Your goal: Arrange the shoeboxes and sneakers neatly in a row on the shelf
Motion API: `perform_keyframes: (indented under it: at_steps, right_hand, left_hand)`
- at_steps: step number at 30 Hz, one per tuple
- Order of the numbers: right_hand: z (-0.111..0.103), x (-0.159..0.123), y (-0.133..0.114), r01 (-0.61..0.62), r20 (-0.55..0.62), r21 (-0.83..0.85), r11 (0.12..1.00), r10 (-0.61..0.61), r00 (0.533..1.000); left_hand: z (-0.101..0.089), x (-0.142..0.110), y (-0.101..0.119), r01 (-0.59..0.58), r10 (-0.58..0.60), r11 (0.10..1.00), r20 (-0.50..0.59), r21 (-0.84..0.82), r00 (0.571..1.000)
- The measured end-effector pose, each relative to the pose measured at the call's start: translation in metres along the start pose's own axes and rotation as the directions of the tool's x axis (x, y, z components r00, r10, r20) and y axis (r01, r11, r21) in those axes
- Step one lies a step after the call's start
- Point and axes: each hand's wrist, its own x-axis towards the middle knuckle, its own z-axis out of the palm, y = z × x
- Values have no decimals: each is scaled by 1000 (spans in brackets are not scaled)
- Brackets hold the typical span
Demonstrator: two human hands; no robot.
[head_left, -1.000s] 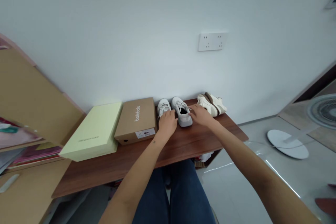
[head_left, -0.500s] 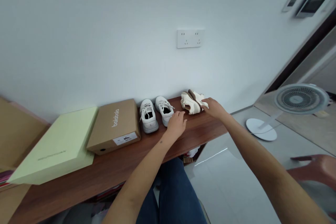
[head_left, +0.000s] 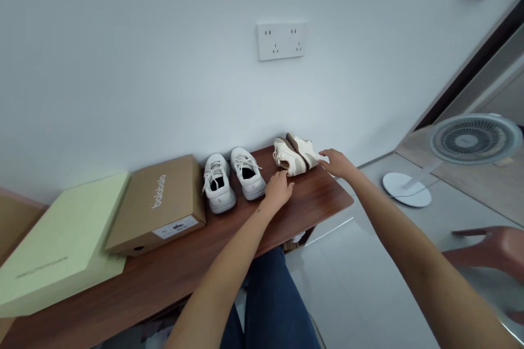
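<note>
A pair of cream sneakers with brown soles lies on its side against the wall, near the right end of the wooden tabletop (head_left: 311,196). My right hand (head_left: 336,163) has thumb and fingers closed around a white bit at the right end of the farther cream sneaker (head_left: 305,150). At the nearer cream sneaker (head_left: 289,159), the fingertips of my left hand (head_left: 279,190) reach its lower edge by the opening, fingers loosely bent and not wrapped round it. Left of that hand, two white lace-up sneakers, one left (head_left: 220,188) and one right (head_left: 249,174), stand upright side by side.
A brown shoe box (head_left: 164,196) and a pale yellow box (head_left: 69,234) stand to the left on the tabletop. A wall socket (head_left: 281,42) is above the shoes. On the floor at right are a fan (head_left: 470,139) and a pink stool (head_left: 495,251).
Both hands have left the white sneakers and moved right to the cream pair. The white sneakers now stand beside the brown box, untouched. My view has turned to the right.
</note>
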Motion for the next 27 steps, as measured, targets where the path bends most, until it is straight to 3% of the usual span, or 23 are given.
perform_keyframes:
  at_steps: [4, 8, 14, 21, 27]
  right_hand:
    - [11, 17, 11, -19, 47, 6, 1000, 19, 999]
    - [21, 35, 20, -65, 165, 75, 995, 52, 985]
    - [29, 47, 29, -47, 261, 190, 981, -4, 965]
    - [12, 37, 17, 8, 138, 102, 995, -22, 990]
    - [-4, 29, -12, 61, 121, -89, 994, -50, 991]
  left_hand:
    - [12, 20, -3, 46, -46, 999, 17, -22, 999]
    - [21, 36, -6, 57, -56, 998, 33, -32, 998]
    - [27, 52, -6, 30, -29, 997, 5, -70, 1000]
    - [11, 52, -6, -33, 29, 997, -62, -63, 998]
    - [-13, 45, 1, -67, 66, 989, 15, 133, 998]
